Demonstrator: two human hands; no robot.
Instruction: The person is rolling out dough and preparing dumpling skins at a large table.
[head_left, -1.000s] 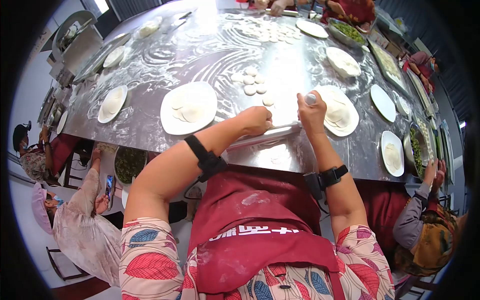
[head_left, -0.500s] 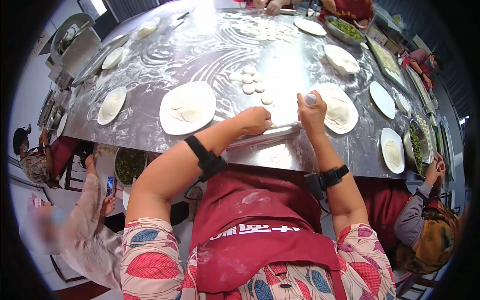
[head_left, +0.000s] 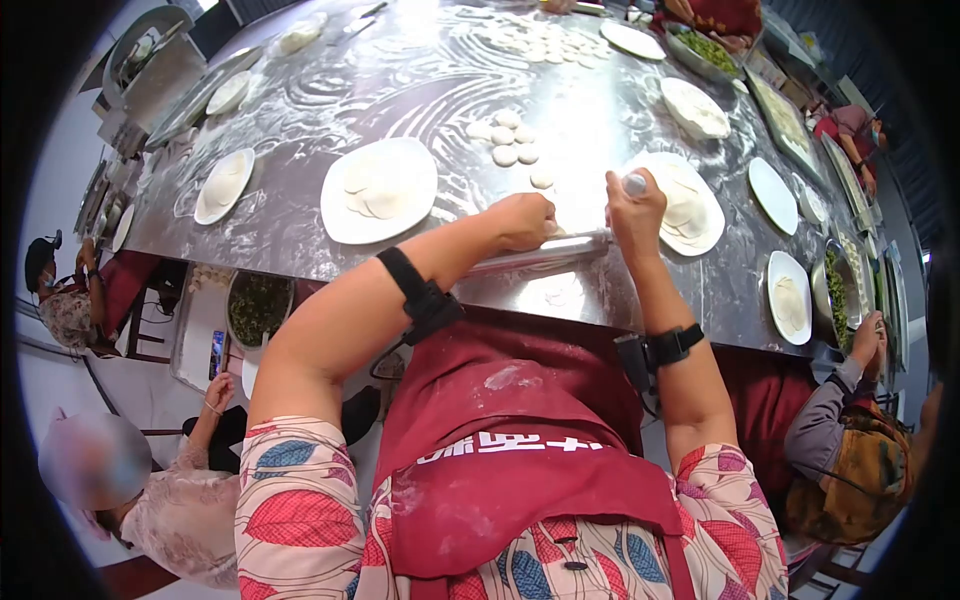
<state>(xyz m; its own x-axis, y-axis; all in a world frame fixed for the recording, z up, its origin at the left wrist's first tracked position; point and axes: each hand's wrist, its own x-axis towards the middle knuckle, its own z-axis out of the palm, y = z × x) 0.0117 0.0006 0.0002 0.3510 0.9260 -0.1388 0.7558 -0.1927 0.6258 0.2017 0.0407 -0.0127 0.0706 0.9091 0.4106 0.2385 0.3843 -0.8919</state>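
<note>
On the table (head_left: 275, 165) before you, dough rounds (head_left: 505, 155) lie at twelve, between a wrapper-laden plate (head_left: 335, 205) at eleven and another plate (head_left: 712, 218) at one.

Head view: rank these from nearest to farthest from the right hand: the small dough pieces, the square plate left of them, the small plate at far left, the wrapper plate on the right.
From the right hand:
1. Wrapper plate, close on its right.
2. Dough pieces, ahead and left.
3. Square plate, left.
4. Small plate, far left.
</note>
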